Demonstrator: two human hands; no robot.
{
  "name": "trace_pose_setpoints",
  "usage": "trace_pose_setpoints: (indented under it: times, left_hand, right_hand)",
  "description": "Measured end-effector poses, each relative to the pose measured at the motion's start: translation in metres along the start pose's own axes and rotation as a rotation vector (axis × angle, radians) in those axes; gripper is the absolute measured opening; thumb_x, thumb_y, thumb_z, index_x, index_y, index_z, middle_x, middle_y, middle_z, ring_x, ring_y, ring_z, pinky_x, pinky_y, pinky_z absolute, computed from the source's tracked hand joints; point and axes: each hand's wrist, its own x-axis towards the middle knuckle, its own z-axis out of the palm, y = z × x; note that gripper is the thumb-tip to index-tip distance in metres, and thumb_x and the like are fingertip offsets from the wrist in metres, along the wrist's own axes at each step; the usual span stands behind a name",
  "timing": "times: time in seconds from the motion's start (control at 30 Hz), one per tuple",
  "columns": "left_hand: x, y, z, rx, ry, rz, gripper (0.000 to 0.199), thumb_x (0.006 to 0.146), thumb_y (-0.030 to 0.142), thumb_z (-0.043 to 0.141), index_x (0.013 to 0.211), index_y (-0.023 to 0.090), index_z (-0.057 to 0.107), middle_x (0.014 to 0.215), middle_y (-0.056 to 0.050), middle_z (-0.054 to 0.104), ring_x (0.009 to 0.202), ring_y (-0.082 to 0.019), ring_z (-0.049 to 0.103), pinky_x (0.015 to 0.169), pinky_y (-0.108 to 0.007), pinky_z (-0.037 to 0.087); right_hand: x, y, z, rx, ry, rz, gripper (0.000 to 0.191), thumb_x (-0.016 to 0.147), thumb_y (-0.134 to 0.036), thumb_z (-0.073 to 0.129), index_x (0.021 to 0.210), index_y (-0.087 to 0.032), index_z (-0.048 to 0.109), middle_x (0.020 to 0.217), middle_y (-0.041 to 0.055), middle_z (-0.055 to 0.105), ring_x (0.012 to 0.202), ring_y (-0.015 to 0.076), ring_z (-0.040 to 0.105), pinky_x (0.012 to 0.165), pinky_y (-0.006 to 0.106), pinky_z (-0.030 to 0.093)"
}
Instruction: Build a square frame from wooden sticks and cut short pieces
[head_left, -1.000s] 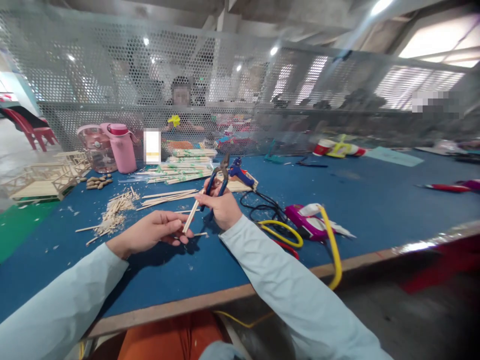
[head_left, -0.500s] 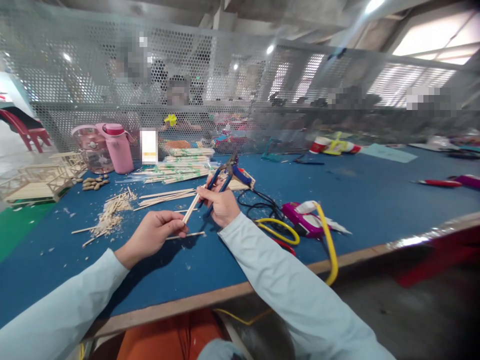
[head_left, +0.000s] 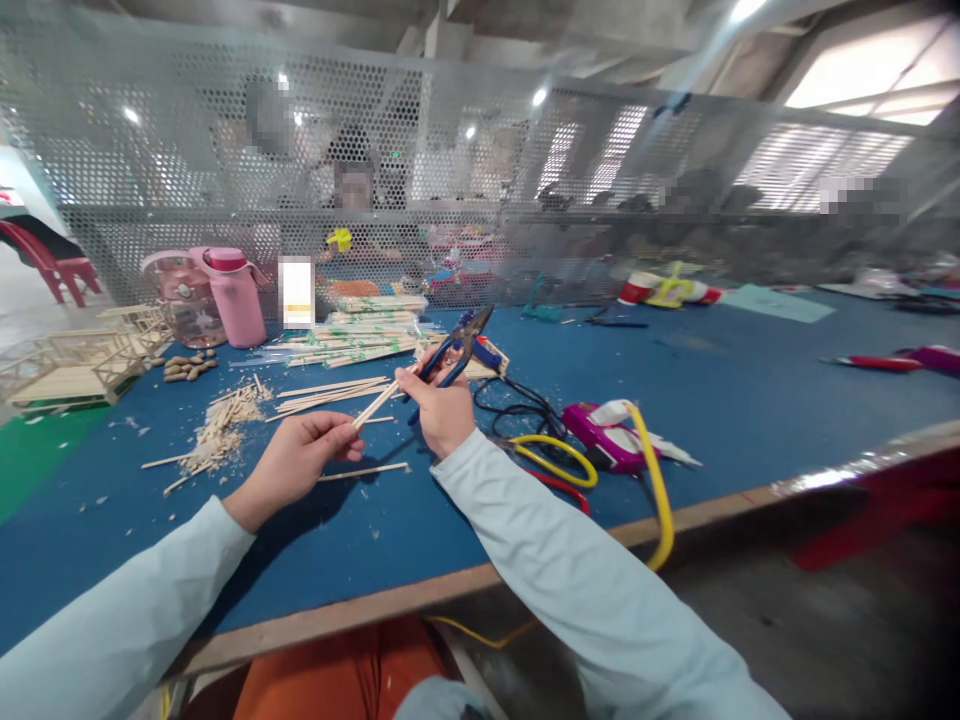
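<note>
My left hand (head_left: 304,455) pinches the near end of thin wooden sticks (head_left: 377,403) above the blue table. Around blue-handled pliers (head_left: 463,345) my right hand (head_left: 442,400) is closed, its thumb and finger also touching the far end of the sticks. The pliers point up and away to the right. Beyond my left hand lie several loose sticks (head_left: 334,393) and a pile of short cut pieces (head_left: 225,425). One single stick (head_left: 364,471) rests just right of my left hand.
Wrapped chopsticks (head_left: 360,340), a pink bottle (head_left: 238,300), peanuts (head_left: 189,367) and small wooden models (head_left: 75,370) stand at the back left. A purple glue gun (head_left: 607,437) and yellow-handled scissors (head_left: 559,455) lie right of my right hand. A perforated screen (head_left: 465,180) stands behind.
The pliers have turned, their jaws now pointing further right. My left hand has shifted slightly left and up, and the sticks lie at a flatter slant between the hands.
</note>
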Motion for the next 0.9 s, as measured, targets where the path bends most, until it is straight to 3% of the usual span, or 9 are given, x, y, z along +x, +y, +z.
trace_pose_setpoints:
  times: [0.37,0.7,0.9]
  left_hand:
    - [0.003,-0.003,-0.005,0.102,0.003,0.031,0.041,0.06,0.054,0.066,0.068,0.014,0.063,0.063,-0.002,0.065,0.059,-0.014,0.06,0.063,-0.027,0.049]
    - [0.001,0.002,-0.011,0.203,-0.023,0.141,0.034,0.068,0.049,0.061,0.064,0.015,0.061,0.058,-0.001,0.06,0.057,-0.012,0.054,0.059,-0.024,0.045]
    - [0.001,0.002,-0.012,0.05,-0.219,-0.007,0.03,0.067,0.044,0.061,0.07,0.014,0.064,0.069,-0.006,0.067,0.065,-0.016,0.062,0.066,-0.028,0.048]
  right_hand:
    - [-0.004,0.007,0.003,0.066,0.021,0.019,0.036,0.052,-0.023,0.072,0.076,-0.019,0.045,0.058,-0.0098,0.05,0.051,0.0079,0.049,0.059,0.026,0.045]
    - [-0.003,0.003,0.003,0.093,-0.004,0.022,0.035,0.051,-0.02,0.071,0.075,-0.019,0.045,0.056,-0.01,0.05,0.05,0.0071,0.049,0.056,0.024,0.045]
    - [-0.013,0.005,0.008,0.096,-0.062,0.143,0.038,0.048,-0.025,0.073,0.073,-0.02,0.045,0.054,-0.01,0.049,0.048,0.0088,0.049,0.053,0.025,0.044]
